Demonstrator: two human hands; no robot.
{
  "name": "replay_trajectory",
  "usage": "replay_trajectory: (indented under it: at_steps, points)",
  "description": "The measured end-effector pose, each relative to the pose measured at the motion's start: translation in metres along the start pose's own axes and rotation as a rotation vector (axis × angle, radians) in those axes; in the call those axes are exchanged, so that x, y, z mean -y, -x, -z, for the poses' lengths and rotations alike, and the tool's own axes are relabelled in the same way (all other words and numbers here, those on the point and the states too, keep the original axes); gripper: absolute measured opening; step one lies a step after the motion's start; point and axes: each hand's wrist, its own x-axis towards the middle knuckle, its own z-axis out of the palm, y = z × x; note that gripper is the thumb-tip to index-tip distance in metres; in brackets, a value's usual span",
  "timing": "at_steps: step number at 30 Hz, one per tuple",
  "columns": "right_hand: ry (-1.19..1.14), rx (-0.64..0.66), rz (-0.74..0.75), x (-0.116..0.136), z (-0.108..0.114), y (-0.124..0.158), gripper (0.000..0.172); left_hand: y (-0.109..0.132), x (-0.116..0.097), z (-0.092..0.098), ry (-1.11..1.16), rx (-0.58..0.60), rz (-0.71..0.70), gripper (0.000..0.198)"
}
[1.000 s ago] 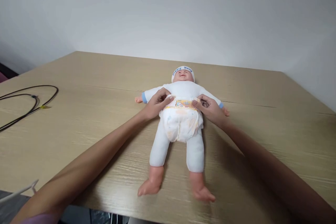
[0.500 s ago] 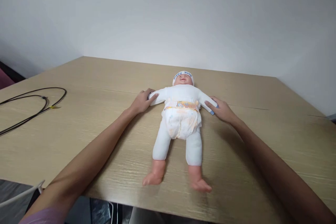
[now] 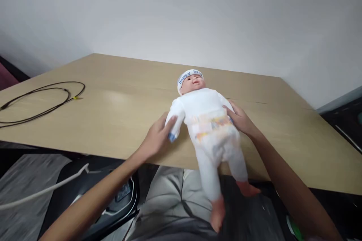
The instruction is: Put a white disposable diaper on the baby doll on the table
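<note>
A baby doll [image 3: 195, 101] in a white suit and a "Happy Baby" headband leans face up, tilted, over the front of the table, its bare feet past the edge. Round its hips is a printed diaper [image 3: 216, 130], blurred by motion. My left hand [image 3: 160, 133] is closed on the doll's sleeved arm at the left, thumb on top, just above the blue cuff. On the other side my right hand [image 3: 240, 118] grips the doll's other arm by its cuff; some of those fingers are hidden behind it.
A black cable [image 3: 51, 109] lies looped on the left of the wooden table [image 3: 121, 71]. The grey-white wall [image 3: 158, 15] rises behind. Below the front edge are my legs [image 3: 169, 192], a black bag-like object [image 3: 93, 173] and a white curved bar [image 3: 56, 186].
The doll has come toward me and turned, with its legs now hanging past the table's front edge. Both hands moved with it, still on its arms. The camera view has tilted down.
</note>
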Motion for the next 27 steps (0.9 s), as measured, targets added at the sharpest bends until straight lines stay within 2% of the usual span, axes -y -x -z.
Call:
replay_trajectory:
  at_steps: [2, 4, 7, 9, 11, 13, 15, 17, 20, 23, 27]
  points:
    - [-0.019, 0.089, -0.033, 0.019, 0.014, 0.047, 0.055, 0.077, 0.000, -0.006, -0.030, 0.026, 0.004, 0.050]
    - [0.002, 0.187, -0.083, 0.032, 0.022, 0.100, 0.055, 0.158, 0.009, -0.012, -0.133, 0.077, 0.090, 0.051]
    - [0.038, 0.285, -0.099, 0.036, 0.016, 0.178, 0.054, 0.266, 0.036, -0.017, -0.237, 0.186, 0.167, 0.062]
    - [0.033, 0.364, -0.122, 0.031, 0.001, 0.222, 0.054, 0.319, 0.058, -0.017, -0.276, 0.222, 0.199, 0.069]
    - [-0.006, 0.433, -0.161, 0.022, -0.022, 0.255, 0.055, 0.353, 0.078, -0.016, -0.312, 0.267, 0.204, 0.078]
    - [-0.062, 0.449, -0.193, 0.010, -0.050, 0.277, 0.053, 0.372, 0.092, -0.015, -0.335, 0.302, 0.195, 0.082]
    - [-0.104, 0.417, -0.200, -0.006, -0.081, 0.289, 0.052, 0.378, 0.096, -0.015, -0.337, 0.299, 0.219, 0.079]
    - [-0.111, 0.383, -0.227, -0.029, -0.111, 0.295, 0.052, 0.376, 0.092, -0.015, -0.316, 0.292, 0.307, 0.072]
    - [-0.115, 0.317, -0.241, -0.066, -0.143, 0.298, 0.061, 0.368, 0.080, -0.014, -0.276, 0.352, 0.454, 0.071]
    - [-0.135, 0.276, -0.226, -0.093, -0.153, 0.302, 0.070, 0.364, 0.076, -0.014, -0.328, 0.399, 0.411, 0.071]
    - [-0.113, 0.171, -0.214, -0.107, -0.135, 0.310, 0.064, 0.363, 0.087, -0.015, -0.454, 0.351, 0.254, 0.076]
